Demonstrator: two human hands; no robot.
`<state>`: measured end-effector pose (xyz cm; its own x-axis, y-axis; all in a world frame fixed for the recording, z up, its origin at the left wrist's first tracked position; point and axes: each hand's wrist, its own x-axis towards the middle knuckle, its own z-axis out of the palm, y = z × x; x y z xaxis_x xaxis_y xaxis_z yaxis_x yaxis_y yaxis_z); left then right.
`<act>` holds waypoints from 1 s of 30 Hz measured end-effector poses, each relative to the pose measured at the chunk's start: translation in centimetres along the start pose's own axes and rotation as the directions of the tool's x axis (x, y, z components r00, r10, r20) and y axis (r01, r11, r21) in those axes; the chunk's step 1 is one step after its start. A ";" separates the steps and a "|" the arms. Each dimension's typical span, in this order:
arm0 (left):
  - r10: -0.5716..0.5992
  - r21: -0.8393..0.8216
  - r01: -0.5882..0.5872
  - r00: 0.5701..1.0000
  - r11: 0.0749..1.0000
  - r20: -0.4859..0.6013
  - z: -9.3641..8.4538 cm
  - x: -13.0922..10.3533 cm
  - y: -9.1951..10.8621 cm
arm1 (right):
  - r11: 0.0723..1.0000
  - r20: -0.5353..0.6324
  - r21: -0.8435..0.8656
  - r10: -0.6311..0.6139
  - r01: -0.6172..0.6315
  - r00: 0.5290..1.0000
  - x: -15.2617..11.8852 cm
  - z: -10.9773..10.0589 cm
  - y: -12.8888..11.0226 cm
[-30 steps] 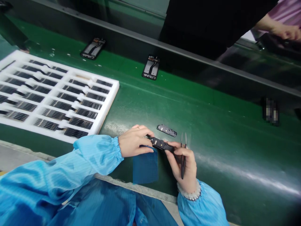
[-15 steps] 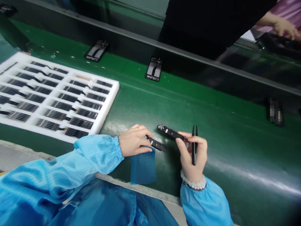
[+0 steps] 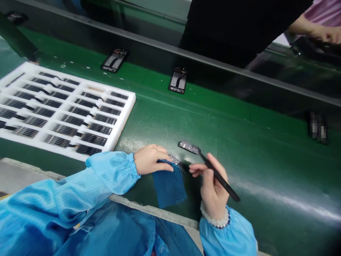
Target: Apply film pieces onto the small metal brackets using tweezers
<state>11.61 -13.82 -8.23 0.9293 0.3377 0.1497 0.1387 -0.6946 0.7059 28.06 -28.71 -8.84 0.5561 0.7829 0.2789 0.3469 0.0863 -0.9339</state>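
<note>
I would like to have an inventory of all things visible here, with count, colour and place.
Tray: one, white, left
Flat strips: many, mostly black, in tray
Table: one, green, under most items
Phone panels: two clearly seen, black and grey, table's far strip
Pixelated item: one, dark, far right
Dark device: one, black, top left
Small parts: two, black, one by tweezer tips, one by left fingers
Sheet: one, blue, at left hand
Tweezers: one, black, in right hand
Co-worker's hand: one, pink sleeve, upper right
Bracelet: one, pale, right wrist
Sleeves: two, blue, own arms
Left hand: one, bare, centre
Right hand: one, bare, right of centre
</note>
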 end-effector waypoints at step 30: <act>0.076 0.061 -0.079 0.995 0.995 0.060 -0.2 -0.1 0.0 | 0.973 0.282 0.092 0.177 -0.210 0.943 -0.3 0.3 -0.7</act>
<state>11.42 -13.74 -8.05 0.9559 0.2457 0.1610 0.0852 -0.7565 0.6484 27.41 -28.84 -8.39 0.3729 0.9272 0.0344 0.1514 -0.0243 -0.9882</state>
